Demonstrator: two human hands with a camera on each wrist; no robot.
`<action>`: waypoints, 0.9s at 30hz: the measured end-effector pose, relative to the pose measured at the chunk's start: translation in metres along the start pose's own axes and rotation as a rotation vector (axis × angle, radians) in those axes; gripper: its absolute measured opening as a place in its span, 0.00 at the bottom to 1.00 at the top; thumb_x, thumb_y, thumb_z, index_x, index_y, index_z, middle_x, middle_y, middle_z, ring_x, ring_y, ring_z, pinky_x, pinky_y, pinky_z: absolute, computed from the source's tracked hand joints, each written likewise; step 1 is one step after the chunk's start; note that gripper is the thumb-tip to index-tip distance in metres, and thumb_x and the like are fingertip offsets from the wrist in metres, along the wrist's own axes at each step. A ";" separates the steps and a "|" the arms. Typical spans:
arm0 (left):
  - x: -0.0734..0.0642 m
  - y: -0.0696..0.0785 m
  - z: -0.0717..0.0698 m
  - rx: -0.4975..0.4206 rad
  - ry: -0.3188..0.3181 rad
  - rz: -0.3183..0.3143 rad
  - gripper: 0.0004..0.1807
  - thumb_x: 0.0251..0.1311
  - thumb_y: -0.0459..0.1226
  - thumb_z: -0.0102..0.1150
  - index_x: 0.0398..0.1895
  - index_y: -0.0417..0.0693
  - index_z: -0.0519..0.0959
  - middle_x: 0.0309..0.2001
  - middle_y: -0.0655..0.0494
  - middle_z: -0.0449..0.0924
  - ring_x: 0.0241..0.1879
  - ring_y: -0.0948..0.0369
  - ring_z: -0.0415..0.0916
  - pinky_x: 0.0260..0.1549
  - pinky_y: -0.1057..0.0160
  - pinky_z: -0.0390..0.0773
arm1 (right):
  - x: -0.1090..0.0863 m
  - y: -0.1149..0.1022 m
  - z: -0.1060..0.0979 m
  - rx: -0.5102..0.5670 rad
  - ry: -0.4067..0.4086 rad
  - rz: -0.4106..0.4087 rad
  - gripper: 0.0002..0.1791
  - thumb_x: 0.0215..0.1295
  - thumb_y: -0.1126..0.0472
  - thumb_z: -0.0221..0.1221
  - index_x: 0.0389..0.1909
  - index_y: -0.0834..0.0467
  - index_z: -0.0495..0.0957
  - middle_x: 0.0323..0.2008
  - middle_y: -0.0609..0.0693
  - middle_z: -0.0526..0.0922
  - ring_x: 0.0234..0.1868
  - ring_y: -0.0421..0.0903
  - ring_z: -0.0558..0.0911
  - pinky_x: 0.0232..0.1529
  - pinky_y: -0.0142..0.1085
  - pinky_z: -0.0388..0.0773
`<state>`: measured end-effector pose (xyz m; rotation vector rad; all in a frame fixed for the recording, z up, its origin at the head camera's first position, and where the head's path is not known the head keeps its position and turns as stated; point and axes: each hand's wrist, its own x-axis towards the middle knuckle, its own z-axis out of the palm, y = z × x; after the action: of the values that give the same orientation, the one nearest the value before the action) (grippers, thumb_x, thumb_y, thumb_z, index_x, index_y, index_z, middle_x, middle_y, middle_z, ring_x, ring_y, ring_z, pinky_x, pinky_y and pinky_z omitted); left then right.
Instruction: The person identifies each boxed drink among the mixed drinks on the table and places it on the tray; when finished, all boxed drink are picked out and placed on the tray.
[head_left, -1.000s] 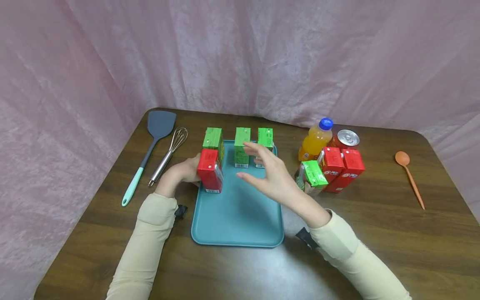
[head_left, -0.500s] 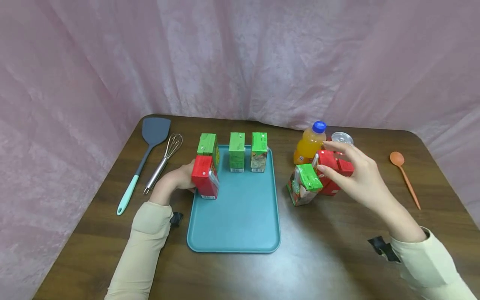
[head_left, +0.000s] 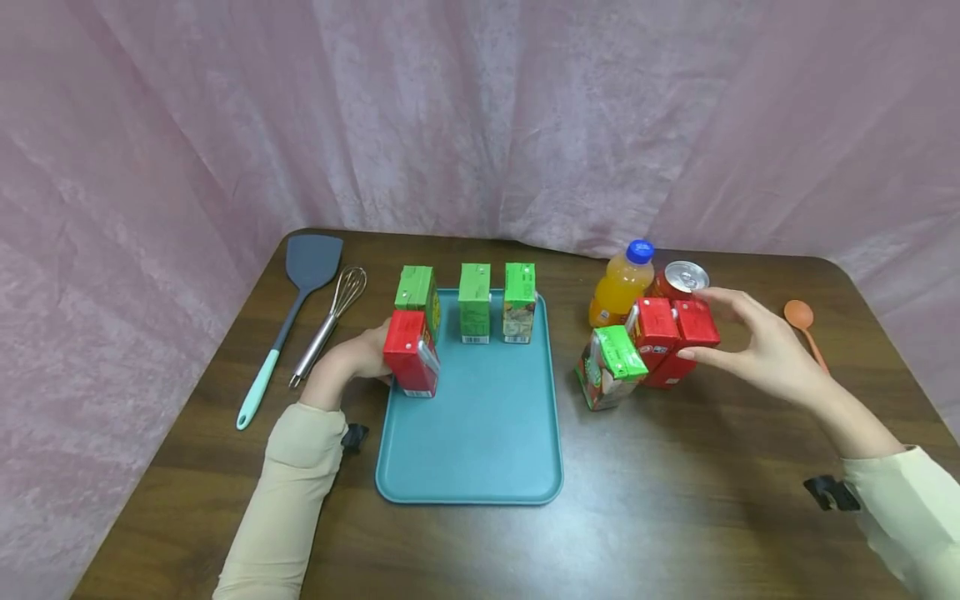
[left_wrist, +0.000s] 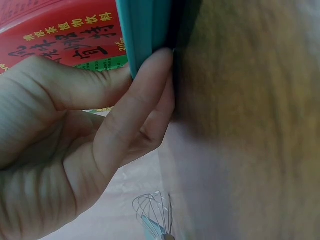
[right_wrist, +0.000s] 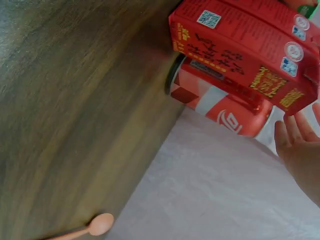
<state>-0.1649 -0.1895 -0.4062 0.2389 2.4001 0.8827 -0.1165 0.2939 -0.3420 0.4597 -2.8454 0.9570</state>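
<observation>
My left hand (head_left: pixel 367 352) pinches the left rim of the blue-green tray (head_left: pixel 480 433), thumb above and fingers below, as the left wrist view shows. Beside it on the tray stands a red drink carton (head_left: pixel 411 354). Three green cartons, left (head_left: pixel 417 287), middle (head_left: pixel 475 304) and right (head_left: pixel 519 302), line the tray's far side. My right hand (head_left: pixel 765 350) is spread around the top of the rightmost red drink carton (head_left: pixel 693 325), thumb in front and fingers behind. In the right wrist view its straight fingers (right_wrist: pixel 295 132) lie close to that carton's top; firm contact cannot be told.
Right of the tray stand a green-topped carton (head_left: pixel 613 367), another red carton (head_left: pixel 652 329), an orange drink bottle (head_left: pixel 622 287) and a red can (head_left: pixel 678 279). An orange spoon (head_left: pixel 799 315) lies farther right. A spatula (head_left: pixel 300 292) and whisk (head_left: pixel 330 325) lie left.
My right hand has moved from above the tray rightward to the rightmost red carton. My left hand stays on the tray rim. The head view has shifted slightly.
</observation>
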 end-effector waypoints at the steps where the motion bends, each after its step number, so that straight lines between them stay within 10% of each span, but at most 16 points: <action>1: 0.000 0.000 0.000 -0.009 -0.001 0.006 0.38 0.57 0.30 0.55 0.67 0.32 0.47 0.54 0.32 0.68 0.34 0.52 0.78 0.29 0.59 0.81 | 0.001 0.002 0.000 0.014 -0.024 0.023 0.42 0.44 0.58 0.74 0.62 0.53 0.67 0.57 0.55 0.73 0.53 0.44 0.74 0.36 0.12 0.66; 4: 0.001 -0.002 0.001 -0.034 -0.002 0.020 0.36 0.57 0.29 0.53 0.66 0.33 0.48 0.53 0.31 0.68 0.32 0.52 0.79 0.29 0.59 0.81 | 0.005 0.006 0.004 0.062 -0.079 0.074 0.40 0.45 0.58 0.73 0.61 0.56 0.66 0.55 0.59 0.74 0.50 0.52 0.77 0.35 0.16 0.71; 10: 0.001 -0.005 0.000 -0.032 0.001 0.043 0.35 0.56 0.28 0.53 0.65 0.31 0.48 0.51 0.31 0.69 0.31 0.53 0.79 0.28 0.58 0.81 | 0.009 0.016 0.012 0.170 -0.115 0.150 0.38 0.47 0.62 0.71 0.59 0.56 0.64 0.50 0.59 0.77 0.40 0.25 0.75 0.35 0.22 0.76; 18: 0.001 -0.004 -0.001 -0.046 -0.010 0.023 0.34 0.58 0.29 0.53 0.64 0.32 0.48 0.49 0.32 0.70 0.31 0.52 0.79 0.29 0.58 0.81 | 0.007 0.028 0.020 0.285 -0.077 0.100 0.39 0.48 0.67 0.70 0.62 0.61 0.63 0.45 0.31 0.74 0.43 0.24 0.75 0.38 0.18 0.74; 27: 0.002 -0.003 0.000 -0.030 -0.003 0.022 0.35 0.58 0.29 0.52 0.66 0.31 0.47 0.52 0.31 0.68 0.31 0.52 0.79 0.28 0.58 0.81 | 0.005 0.026 0.021 0.254 -0.024 0.107 0.39 0.46 0.66 0.71 0.61 0.60 0.65 0.42 0.27 0.74 0.39 0.23 0.76 0.36 0.18 0.74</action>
<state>-0.1662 -0.1916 -0.4088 0.2555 2.3838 0.9272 -0.1298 0.2992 -0.3728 0.3449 -2.8050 1.3498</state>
